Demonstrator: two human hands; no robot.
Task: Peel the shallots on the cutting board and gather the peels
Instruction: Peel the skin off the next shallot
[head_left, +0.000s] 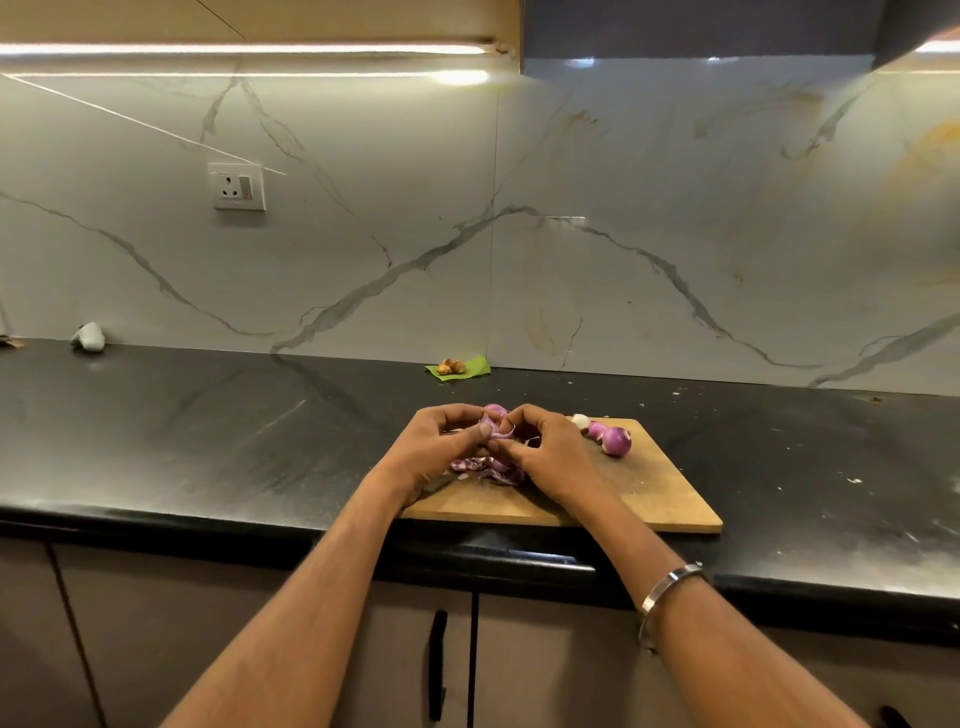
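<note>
A wooden cutting board (654, 499) lies on the black counter. Above its far left part, my left hand (436, 447) and my right hand (545, 452) meet around one purple shallot (494, 413). Both hold it with curled fingers. A thin strip of skin (501, 432) sticks out between my thumbs. A heap of purple peels (488, 470) lies on the board just under my hands. Peeled shallots (613, 439) rest at the board's far right, with a small white piece (580, 420) beside them.
A green leaf with small brown pieces (457, 368) lies by the marble wall behind the board. A crumpled grey wad (88, 336) sits far left. Crumbs dot the counter (831, 467) at right. Cabinet doors with black handles (437, 660) are below.
</note>
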